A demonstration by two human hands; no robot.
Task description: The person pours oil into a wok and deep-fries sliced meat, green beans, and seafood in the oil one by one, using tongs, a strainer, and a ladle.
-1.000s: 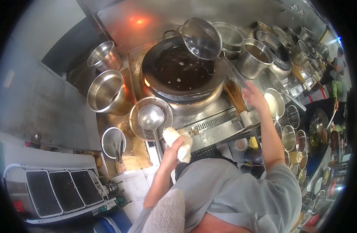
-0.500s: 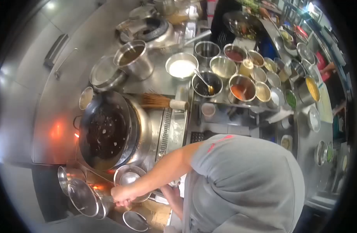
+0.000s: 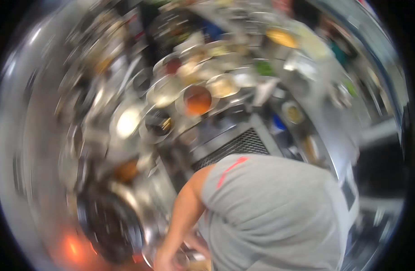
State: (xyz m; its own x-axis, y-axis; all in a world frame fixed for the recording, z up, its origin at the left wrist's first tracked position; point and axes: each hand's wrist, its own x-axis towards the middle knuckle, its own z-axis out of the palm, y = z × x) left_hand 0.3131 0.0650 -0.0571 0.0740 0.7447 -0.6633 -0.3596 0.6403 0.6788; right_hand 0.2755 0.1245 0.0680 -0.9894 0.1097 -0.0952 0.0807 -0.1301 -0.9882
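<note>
Motion blur smears the whole head view. My right arm, bare below a grey sleeve (image 3: 230,174), reaches down to the bottom edge. There my right hand (image 3: 167,262) is cut off and blurred, so its fingers and anything in them cannot be made out. It is beside a metal bowl (image 3: 147,255), just below the dark wok (image 3: 110,226) on the stove. Behind that arm shows a piece of my left forearm or hand (image 3: 197,244); its fingers are hidden.
Many metal containers stand up the counter: white contents (image 3: 127,123), an orange-red sauce (image 3: 198,100), a dark liquid with a spoon (image 3: 158,123), chopped greens (image 3: 263,67) and something yellow (image 3: 282,38). A black grate (image 3: 241,143) lies beyond my shoulder. An orange flame glow (image 3: 73,246) shows at lower left.
The camera view has swung, so the wok and containers now sit lower and further left. Earlier my right hand gripped a strainer-like pan's handle; now that pan is out of sight.
</note>
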